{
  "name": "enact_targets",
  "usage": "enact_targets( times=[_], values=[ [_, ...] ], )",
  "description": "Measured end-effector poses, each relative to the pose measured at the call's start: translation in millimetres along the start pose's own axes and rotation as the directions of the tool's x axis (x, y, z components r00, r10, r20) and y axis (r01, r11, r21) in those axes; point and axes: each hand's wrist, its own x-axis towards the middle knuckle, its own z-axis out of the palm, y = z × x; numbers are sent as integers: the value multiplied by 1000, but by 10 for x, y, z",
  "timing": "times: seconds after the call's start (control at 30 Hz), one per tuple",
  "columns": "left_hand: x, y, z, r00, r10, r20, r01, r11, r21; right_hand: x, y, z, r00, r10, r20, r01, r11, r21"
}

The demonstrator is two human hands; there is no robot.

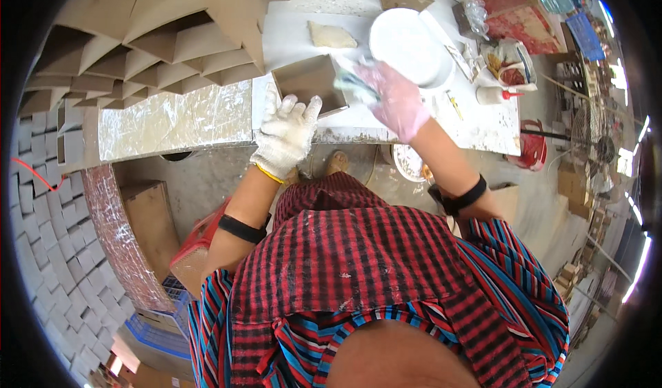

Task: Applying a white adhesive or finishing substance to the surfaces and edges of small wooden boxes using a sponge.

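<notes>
In the head view, the only one here, an open cardboard box (303,77) sits near the front edge of the white worktable (486,129), straight ahead of the person and a little to the left, its open side facing up. It lies askew: its far edge climbs away toward the right, and its longer way seems to run from left to right on that slant (the glove covers the near left corner, so I can't be certain).

The left hand (286,133), in a white knitted glove, is the nearer of the two. It comes from below and touches the box at its near side, fingers partly curled over the rim as if pinching the wall; the thumb's place is hard to make out. The right hand (396,102), in a pink glove, is off the box's right end, reaching in from the lower right. It is blurred, but its fingers look closed around a crumpled pale cloth (352,84), which lies toward the box's right wall; whether cloth and wall touch, I cannot tell.

Beyond the right hand stands a round white tub (403,40), with a tan pad (331,35) behind the box and stacked open boxes (200,40) to the left
</notes>
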Motion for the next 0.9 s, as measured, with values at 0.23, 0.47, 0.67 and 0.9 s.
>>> enact_targets(
  times=[0.23,0.47,0.67,0.9],
  values=[
    [69,263,20,955,-192,228,176,980,88,1004,-429,389,877,-475,73,479,855,-198],
    [57,231,171,990,-138,29,135,986,97,944,137,136,957,-7,290,41,993,-110],
    [101,229,118,990,-140,11,139,988,60,1170,-300,277,924,-227,309,315,909,-273],
    [122,254,-41,952,-197,233,194,980,38,806,309,-35,943,-29,331,118,960,-252]
  ],
)
